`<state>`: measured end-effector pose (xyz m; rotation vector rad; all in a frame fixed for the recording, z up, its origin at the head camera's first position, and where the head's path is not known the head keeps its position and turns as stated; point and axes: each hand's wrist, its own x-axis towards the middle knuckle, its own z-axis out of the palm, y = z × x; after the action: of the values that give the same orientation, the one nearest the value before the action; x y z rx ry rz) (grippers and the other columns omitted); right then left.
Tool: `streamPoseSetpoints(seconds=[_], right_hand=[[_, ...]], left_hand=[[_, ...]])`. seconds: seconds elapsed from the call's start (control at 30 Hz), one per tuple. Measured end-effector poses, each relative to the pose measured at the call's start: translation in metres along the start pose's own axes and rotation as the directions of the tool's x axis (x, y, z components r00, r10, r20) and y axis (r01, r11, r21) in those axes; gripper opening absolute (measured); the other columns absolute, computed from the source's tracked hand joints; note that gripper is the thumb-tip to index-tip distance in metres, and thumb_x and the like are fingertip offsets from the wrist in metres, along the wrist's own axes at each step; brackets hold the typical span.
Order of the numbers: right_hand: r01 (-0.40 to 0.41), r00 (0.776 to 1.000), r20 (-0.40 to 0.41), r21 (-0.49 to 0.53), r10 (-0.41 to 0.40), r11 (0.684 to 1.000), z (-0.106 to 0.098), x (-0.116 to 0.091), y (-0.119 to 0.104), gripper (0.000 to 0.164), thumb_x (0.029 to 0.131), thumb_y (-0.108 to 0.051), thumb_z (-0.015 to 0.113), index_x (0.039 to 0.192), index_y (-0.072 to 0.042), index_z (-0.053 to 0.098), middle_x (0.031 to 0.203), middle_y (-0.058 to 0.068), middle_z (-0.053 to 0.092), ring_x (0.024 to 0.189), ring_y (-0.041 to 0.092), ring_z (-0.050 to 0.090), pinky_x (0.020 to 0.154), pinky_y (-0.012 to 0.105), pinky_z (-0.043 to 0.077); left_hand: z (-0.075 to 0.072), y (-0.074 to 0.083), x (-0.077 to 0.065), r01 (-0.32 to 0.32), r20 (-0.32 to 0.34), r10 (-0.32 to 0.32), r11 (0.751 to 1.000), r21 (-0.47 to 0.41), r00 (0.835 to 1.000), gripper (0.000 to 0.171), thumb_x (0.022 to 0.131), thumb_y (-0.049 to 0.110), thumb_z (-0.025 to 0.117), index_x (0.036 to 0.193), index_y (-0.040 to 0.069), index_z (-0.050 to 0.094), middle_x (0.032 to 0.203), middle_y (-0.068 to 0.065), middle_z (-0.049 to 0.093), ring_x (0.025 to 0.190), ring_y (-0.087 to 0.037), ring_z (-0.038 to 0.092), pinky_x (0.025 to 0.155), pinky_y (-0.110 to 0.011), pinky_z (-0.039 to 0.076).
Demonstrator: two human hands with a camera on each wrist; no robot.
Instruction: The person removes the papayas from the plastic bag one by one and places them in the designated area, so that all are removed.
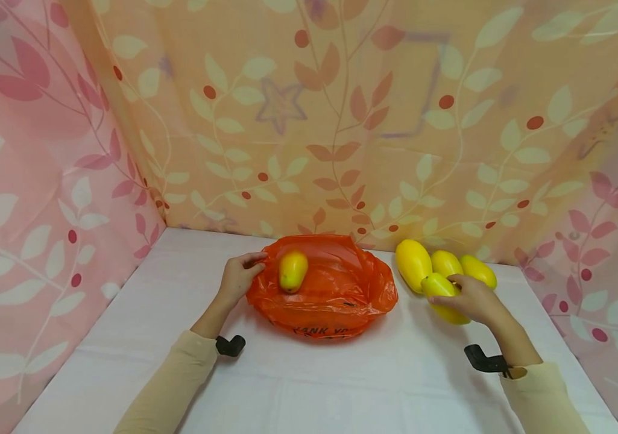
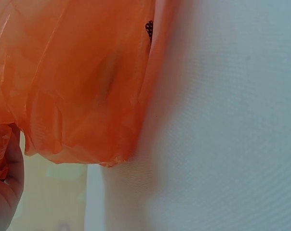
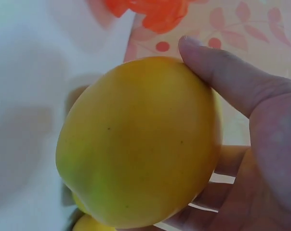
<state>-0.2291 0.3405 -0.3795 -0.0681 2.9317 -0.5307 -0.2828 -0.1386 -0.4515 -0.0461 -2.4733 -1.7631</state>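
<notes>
A crinkled orange-red plastic bag point(image 1: 336, 307) with black lettering lies on the table. One yellow-green mango point(image 1: 292, 272) rests against the plastic at its left part; whether it is inside or on top, I cannot tell. At the bag's left edge, my left hand point(image 1: 238, 279) pinches the plastic between thumb and fingers. My right hand point(image 1: 479, 298) grips a yellow mango point(image 3: 140, 144), thumb on one side and fingers behind it. Several other mangoes crowd around that hand, among them a larger yellow mango point(image 1: 413, 265) and two behind it, a yellow mango point(image 1: 446, 263) and a greener mango point(image 1: 479, 272).
A white cloth covers the table point(image 1: 309, 392). Leaf-patterned fabric point(image 1: 309, 120) hangs along the back and both sides. Each wrist carries a black camera mount, the left mount point(image 1: 231, 346) close to the tabletop and the right mount point(image 1: 485, 360) above it.
</notes>
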Motion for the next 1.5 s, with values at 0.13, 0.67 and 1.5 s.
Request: streamPoseSetpoints(seconds=[0.13, 0.67, 1.5], right_hand=[[-0.042, 0.999, 0.007, 0.009, 0.042, 0.999, 0.003, 0.001, 0.004, 0.096, 0.081, -0.06, 0.069, 0.132, 0.018, 0.044, 0.117, 0.034, 0.058, 0.089, 0.035, 0.055, 0.077, 0.046, 0.052], [-0.19, 0.979, 0.086, 0.052, 0.185, 0.98, 0.019, 0.006, 0.023, 0.103, 0.078, -0.067, 0.067, 0.133, 0.016, 0.042, 0.108, 0.03, 0.059, 0.088, 0.036, 0.055, 0.081, 0.052, 0.052], [-0.308, 0.951, 0.063, 0.112, 0.303, 0.945, 0.028, 0.01, 0.032, 0.083, 0.085, -0.066, 0.058, 0.117, 0.01, 0.048, 0.09, 0.019, 0.055, 0.082, 0.032, 0.052, 0.067, 0.035, 0.045]], left_hand=[[0.001, 0.0, 0.0, 0.003, 0.0, -0.003, 1.0, 0.0, 1.0, 0.029, 0.093, 0.005, 0.062, 0.122, 0.003, 0.067, 0.123, -0.019, 0.066, 0.114, -0.029, 0.061, 0.1, -0.041, 0.052], [0.001, 0.0, 0.0, 0.015, 0.003, -0.015, 1.0, -0.016, 1.0, 0.029, 0.093, 0.005, 0.062, 0.122, 0.003, 0.067, 0.123, -0.019, 0.066, 0.117, -0.03, 0.061, 0.1, -0.04, 0.052], [0.003, 0.003, -0.002, 0.019, 0.006, -0.019, 1.0, -0.009, 1.0, 0.029, 0.093, 0.006, 0.062, 0.122, 0.003, 0.067, 0.124, -0.019, 0.066, 0.117, -0.03, 0.06, 0.102, -0.042, 0.051]])
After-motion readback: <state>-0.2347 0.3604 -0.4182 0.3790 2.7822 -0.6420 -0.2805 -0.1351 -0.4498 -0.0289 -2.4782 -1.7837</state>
